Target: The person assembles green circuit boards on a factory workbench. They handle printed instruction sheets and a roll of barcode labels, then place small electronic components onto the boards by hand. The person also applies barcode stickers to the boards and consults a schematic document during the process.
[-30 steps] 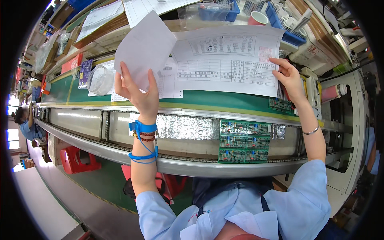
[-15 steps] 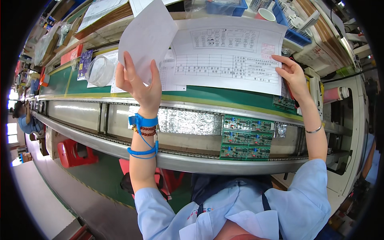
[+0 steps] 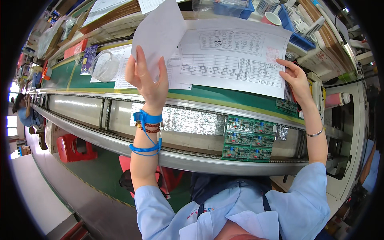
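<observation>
While both hands (image 3: pixel 149 89) (image 3: pixel 297 82) grip paper (image 3: pixel 228 60) at its edges, green worktop (image 3: pixel 224 95) stretches below.

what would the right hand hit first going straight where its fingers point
The right hand would likely meet the printed diagram sheet first; it seems to touch its right edge, though depth is unclear.

Smooth, matt paper is seen in the sheet (image 3: pixel 232 60) over the tabletop (image 3: pixel 58 79). Toward the tabletop's far edge, glossy clear plastic is shown by the tub (image 3: pixel 105 67). Beyond the near edge, crinkled, shiny foil (image 3: pixel 192 123) is bordered by a smooth metal rail (image 3: pixel 192 160).
</observation>
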Action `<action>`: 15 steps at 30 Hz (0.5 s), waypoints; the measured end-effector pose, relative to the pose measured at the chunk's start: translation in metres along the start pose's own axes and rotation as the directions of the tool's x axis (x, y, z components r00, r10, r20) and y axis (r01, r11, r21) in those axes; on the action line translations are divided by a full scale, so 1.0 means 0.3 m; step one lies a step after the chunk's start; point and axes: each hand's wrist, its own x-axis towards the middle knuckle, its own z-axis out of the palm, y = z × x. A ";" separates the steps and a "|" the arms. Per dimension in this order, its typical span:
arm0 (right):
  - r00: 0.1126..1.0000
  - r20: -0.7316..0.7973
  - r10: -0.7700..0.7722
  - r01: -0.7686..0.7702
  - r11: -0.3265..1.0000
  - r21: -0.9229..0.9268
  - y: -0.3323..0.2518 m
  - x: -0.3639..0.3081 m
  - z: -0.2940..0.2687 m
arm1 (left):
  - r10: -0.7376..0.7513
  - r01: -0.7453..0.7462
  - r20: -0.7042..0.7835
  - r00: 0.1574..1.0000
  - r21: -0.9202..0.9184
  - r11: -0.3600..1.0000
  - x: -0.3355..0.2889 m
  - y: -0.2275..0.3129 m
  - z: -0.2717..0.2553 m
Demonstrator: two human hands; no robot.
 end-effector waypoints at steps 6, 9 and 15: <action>1.000 -0.017 0.006 -0.007 0.999 -0.031 0.016 0.015 -0.024 | -0.095 0.095 -0.009 0.995 -0.067 0.993 0.010 -0.041 0.002; 1.000 -0.023 -0.001 0.000 0.999 -0.049 0.004 0.024 -0.015 | -0.088 0.085 -0.070 0.994 -0.053 0.995 0.023 -0.059 -0.003; 0.996 0.032 -0.081 0.083 0.993 -0.090 0.076 0.043 -0.080 | -0.051 0.049 -0.038 0.998 -0.048 0.998 0.004 -0.090 -0.026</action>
